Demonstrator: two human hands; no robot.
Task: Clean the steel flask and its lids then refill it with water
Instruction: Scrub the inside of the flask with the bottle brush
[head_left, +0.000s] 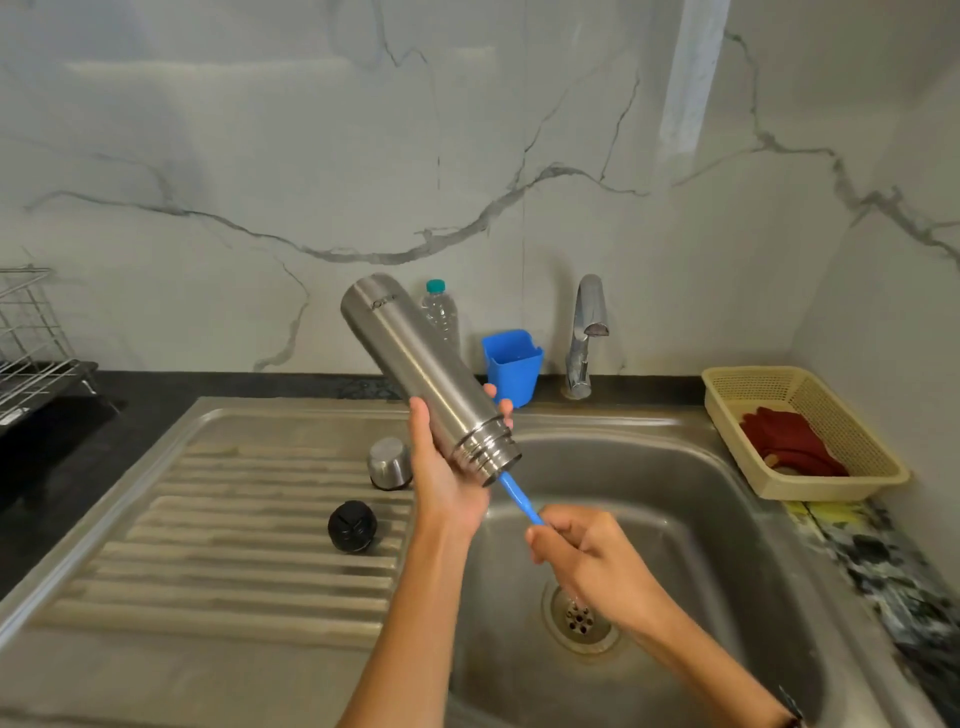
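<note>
The steel flask (415, 358) is tilted, its open mouth pointing down and right over the sink basin (691, 499). My left hand (447, 467) grips it near the threaded neck. A blue brush handle (519, 501) sticks out of the mouth; the brush head is hidden inside. My right hand (582, 551) grips the handle's lower end. On the ribbed drainboard (234, 551) stand the steel cup lid (389, 463) and the black stopper lid (352, 526).
A chrome tap (587, 332) stands behind the basin, with no water visible. Beside it are a blue plastic cup (511, 364) and a clear bottle (441, 312). A beige basket (800, 431) with red cloth sits right. A wire dish rack (31, 343) stands far left.
</note>
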